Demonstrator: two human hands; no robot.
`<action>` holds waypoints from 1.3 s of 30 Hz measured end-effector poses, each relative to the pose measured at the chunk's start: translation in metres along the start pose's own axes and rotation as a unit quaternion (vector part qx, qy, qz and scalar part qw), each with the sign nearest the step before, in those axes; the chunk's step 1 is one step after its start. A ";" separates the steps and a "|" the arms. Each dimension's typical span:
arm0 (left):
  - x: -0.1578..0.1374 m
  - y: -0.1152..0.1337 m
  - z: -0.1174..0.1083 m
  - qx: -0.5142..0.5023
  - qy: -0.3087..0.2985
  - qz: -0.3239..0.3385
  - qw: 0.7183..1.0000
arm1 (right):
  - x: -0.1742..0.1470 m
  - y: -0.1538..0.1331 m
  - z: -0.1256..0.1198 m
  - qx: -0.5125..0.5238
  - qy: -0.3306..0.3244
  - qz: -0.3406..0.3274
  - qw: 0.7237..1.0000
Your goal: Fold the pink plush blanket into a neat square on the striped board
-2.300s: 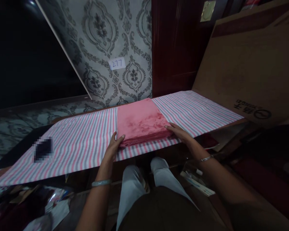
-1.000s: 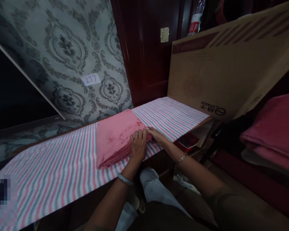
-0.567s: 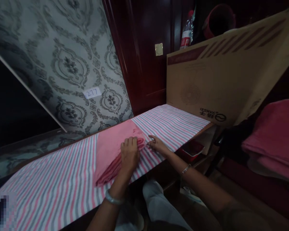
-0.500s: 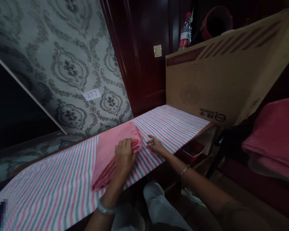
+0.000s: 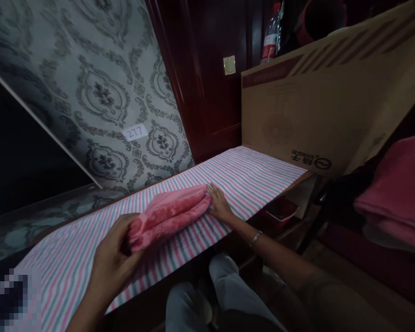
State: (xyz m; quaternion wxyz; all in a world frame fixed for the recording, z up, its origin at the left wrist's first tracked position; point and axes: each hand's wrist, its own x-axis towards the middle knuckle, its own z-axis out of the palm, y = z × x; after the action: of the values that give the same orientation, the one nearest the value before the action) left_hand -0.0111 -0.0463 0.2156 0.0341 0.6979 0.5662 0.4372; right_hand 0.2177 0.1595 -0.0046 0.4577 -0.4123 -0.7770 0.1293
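Observation:
A folded pink plush cloth (image 5: pixel 174 214) lies in several layers on the striped sheet (image 5: pixel 249 180), its thick folded edge facing me. At its left end my left hand (image 5: pixel 115 251) is closed, fingers over the top and thumb below. My right hand (image 5: pixel 221 204) holds the opposite end, with its fingers at the far corner and the thumb near the front fold. Some of the cloth's left end is hidden by my left hand.
A large cardboard box (image 5: pixel 283 110) stands at the sheet's far right end, with a bottle (image 5: pixel 270 41) behind it. Pink folded fabric (image 5: pixel 397 193) sits at the right. The patterned wall (image 5: pixel 103 92) borders the back. A red container (image 5: pixel 282 210) is below the tabletop.
My left hand has moved from the cloth's front right corner to its left end. My right hand has come against the right end. The cloth has turned, its folded edge now towards me.

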 end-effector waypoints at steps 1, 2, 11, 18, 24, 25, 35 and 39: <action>-0.002 0.000 -0.006 -0.004 0.005 -0.002 1.000 | 0.003 -0.001 -0.002 0.001 -0.006 -0.015 1.000; -0.004 -0.001 -0.013 -0.002 0.009 0.000 1.000 | 0.006 -0.001 -0.004 0.005 -0.011 -0.030 0.999; -0.008 -0.016 -0.077 -0.016 0.151 -0.119 0.981 | 0.054 -0.044 -0.044 0.140 -0.051 -0.043 0.988; 0.023 -0.014 -0.120 -0.158 0.258 -0.254 0.919 | 0.114 -0.110 -0.128 0.302 -0.061 -0.018 0.951; 0.057 -0.102 -0.096 -0.288 0.183 -0.417 0.843 | 0.150 -0.100 -0.108 0.375 -0.133 0.133 0.908; 0.062 -0.121 -0.083 -0.301 0.161 -0.467 0.816 | 0.153 -0.092 -0.094 0.374 -0.139 0.168 0.901; 0.077 -0.251 0.008 -0.334 0.041 -0.595 0.730 | 0.147 -0.021 0.037 0.291 -0.126 0.387 0.866; 0.067 -0.274 0.011 -0.372 0.004 -0.603 0.706 | 0.141 -0.001 0.049 0.286 -0.146 0.392 0.862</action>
State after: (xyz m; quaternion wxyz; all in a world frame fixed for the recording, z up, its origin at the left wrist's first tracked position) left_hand -0.2138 0.1115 0.0980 0.5454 0.1370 0.6575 0.5014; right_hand 0.1436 0.2746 0.0543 0.3484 -0.5100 -0.5382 0.5734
